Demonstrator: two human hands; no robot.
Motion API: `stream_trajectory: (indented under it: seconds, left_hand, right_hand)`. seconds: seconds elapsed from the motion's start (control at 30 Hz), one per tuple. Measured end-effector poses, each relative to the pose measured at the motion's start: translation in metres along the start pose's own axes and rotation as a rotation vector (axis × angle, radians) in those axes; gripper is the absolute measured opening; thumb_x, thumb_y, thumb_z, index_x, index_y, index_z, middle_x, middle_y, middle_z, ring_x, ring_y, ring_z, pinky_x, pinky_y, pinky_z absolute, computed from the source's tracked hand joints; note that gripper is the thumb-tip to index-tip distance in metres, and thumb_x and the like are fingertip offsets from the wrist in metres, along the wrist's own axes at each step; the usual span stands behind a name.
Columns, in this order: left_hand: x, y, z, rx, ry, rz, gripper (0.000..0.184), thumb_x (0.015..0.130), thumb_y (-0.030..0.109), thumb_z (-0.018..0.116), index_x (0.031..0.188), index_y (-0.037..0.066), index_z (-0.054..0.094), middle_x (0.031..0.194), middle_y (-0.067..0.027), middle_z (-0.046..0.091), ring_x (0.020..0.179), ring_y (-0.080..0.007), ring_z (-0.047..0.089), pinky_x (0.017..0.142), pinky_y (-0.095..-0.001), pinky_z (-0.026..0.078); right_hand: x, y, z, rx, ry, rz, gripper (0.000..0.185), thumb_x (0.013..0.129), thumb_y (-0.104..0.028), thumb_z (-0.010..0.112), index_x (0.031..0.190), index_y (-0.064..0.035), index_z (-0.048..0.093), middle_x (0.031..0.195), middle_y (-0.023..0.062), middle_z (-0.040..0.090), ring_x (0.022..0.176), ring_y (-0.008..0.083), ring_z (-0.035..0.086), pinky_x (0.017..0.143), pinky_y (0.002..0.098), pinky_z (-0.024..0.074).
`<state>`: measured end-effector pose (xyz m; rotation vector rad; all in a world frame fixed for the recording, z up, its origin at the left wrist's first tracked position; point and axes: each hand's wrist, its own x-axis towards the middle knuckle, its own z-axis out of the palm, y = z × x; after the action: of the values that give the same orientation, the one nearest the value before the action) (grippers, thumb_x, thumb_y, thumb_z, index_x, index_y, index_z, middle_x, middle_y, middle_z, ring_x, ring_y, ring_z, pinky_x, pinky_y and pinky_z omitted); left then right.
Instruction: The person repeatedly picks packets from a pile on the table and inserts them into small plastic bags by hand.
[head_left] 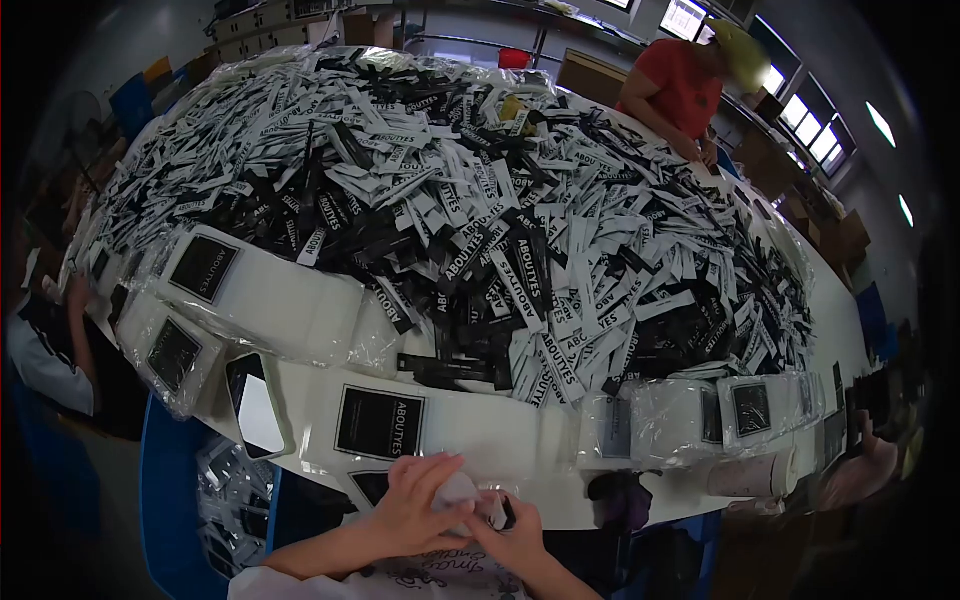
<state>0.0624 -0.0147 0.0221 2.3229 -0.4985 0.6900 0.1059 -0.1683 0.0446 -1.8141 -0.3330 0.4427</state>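
My left hand (415,515) and my right hand (512,540) meet at the table's near edge, close to my body. Between them is a crumpled whitish, translucent piece (458,489), which looks like a thin plastic bag; the fingers of both hands are closed around it. A small black-and-white bit shows by the right fingers, too small to name. Just beyond my hands lies a stack of white bags with a black ABOUTYES label (380,422). Partly hidden behind my left hand is another black label (370,488).
A huge heap of black and white ABOUTYES sachets (480,220) covers the table. Wrapped bag stacks (270,300) line its near side. A phone (258,408) lies left, above a blue bin (170,500). A roll (750,475) lies right. A person in red (675,90) works across the table.
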Motion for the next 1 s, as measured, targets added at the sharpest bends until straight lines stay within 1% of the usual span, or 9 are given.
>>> stream_trajectory:
  seconds: [0.3,0.4,0.5,0.63,0.7,0.8,0.83,0.93,1.0]
  left_hand:
    - [-0.009,-0.004,-0.008,-0.365,-0.090,-0.226,0.068,0.057,0.019,0.075,0.117,0.003,0.048,0.110,-0.0138,0.053,0.095,-0.0279,0.053,0.078,-0.0346,0.045]
    - [-0.006,-0.008,-0.016,-0.360,-0.024,-0.254,0.066,0.059,0.018,0.072,0.118,0.002,0.048,0.110,-0.0118,0.052,0.093,-0.0267,0.053,0.078,-0.0336,0.043]
    - [-0.004,-0.007,-0.017,-0.174,-0.198,-0.149,0.075,0.058,0.017,0.073,0.123,-0.001,0.039,0.113,-0.0134,0.050,0.093,-0.0252,0.051,0.077,-0.0350,0.036]
    - [-0.003,-0.005,-0.018,0.045,-0.144,-0.292,0.087,0.053,0.031,0.074,0.123,-0.004,0.037,0.116,-0.0146,0.045,0.101,-0.0242,0.046,0.080,-0.0359,0.031]
    - [-0.003,0.001,-0.004,-0.013,-0.071,-0.284,0.090,0.052,0.033,0.074,0.123,-0.005,0.036,0.116,-0.0153,0.044,0.101,-0.0254,0.045,0.080,-0.0361,0.031]
    - [-0.002,0.003,0.006,-0.052,0.048,-0.230,0.097,0.050,0.037,0.076,0.123,-0.009,0.032,0.117,-0.0177,0.042,0.103,-0.0285,0.043,0.081,-0.0370,0.030]
    - [0.000,0.001,0.004,-0.040,-0.002,-0.244,0.098,0.050,0.038,0.076,0.124,-0.009,0.032,0.117,-0.0179,0.041,0.103,-0.0286,0.043,0.081,-0.0373,0.030]
    - [-0.004,-0.001,0.005,-0.120,0.004,-0.252,0.099,0.050,0.038,0.076,0.125,-0.008,0.031,0.117,-0.0180,0.041,0.103,-0.0282,0.043,0.081,-0.0375,0.030]
    - [-0.005,0.002,0.005,-0.219,0.049,-0.239,0.099,0.050,0.037,0.076,0.126,-0.007,0.031,0.117,-0.0178,0.042,0.103,-0.0278,0.043,0.081,-0.0374,0.030]
  right_hand:
    - [0.005,0.008,-0.014,-0.240,-0.324,0.072,0.029,0.066,-0.018,0.074,0.084,-0.0005,0.060,0.071,0.0099,0.059,0.060,0.0126,0.055,0.058,0.0232,0.0444]
    - [0.007,-0.002,-0.018,0.246,-0.334,0.067,0.024,0.066,-0.015,0.075,0.068,0.0008,0.057,0.060,0.0009,0.055,0.056,0.0045,0.045,0.050,0.0201,0.0383]
    - [0.017,0.012,-0.025,-0.318,-0.214,-0.113,0.028,0.072,-0.024,0.070,0.080,-0.0009,0.056,0.062,0.0047,0.055,0.053,0.0127,0.048,0.051,0.0240,0.0396]
    - [0.017,0.015,-0.036,0.467,0.147,-0.117,0.020,0.082,-0.024,0.060,0.081,-0.0067,0.050,0.062,0.0053,0.051,0.056,0.0126,0.051,0.053,0.0261,0.0417]
    - [0.026,-0.007,-0.021,0.895,0.149,-0.527,0.014,0.089,-0.016,0.042,0.099,-0.0069,0.042,0.080,0.0097,0.050,0.069,0.0182,0.051,0.067,0.0344,0.0460]
    - [0.003,-0.016,-0.004,0.166,-0.110,-0.283,0.025,0.092,-0.017,0.039,0.107,0.0015,0.035,0.104,0.0207,0.052,0.086,0.0279,0.058,0.088,0.0507,0.0380]
    - [0.018,-0.013,-0.014,0.103,-0.347,-0.488,0.028,0.090,-0.008,0.040,0.115,0.0024,0.033,0.117,0.0253,0.046,0.109,0.0297,0.049,0.099,0.0493,0.0259]
    - [0.022,-0.035,-0.030,-0.181,-0.463,-0.411,0.040,0.085,0.000,0.046,0.121,0.0027,0.031,0.122,0.0259,0.042,0.127,0.0313,0.027,0.103,0.0462,0.0182]
    - [0.014,-0.025,-0.012,0.163,-0.302,-0.319,0.051,0.080,-0.009,0.056,0.124,0.0019,0.033,0.118,0.0219,0.046,0.126,0.0326,0.023,0.101,0.0434,0.0220]
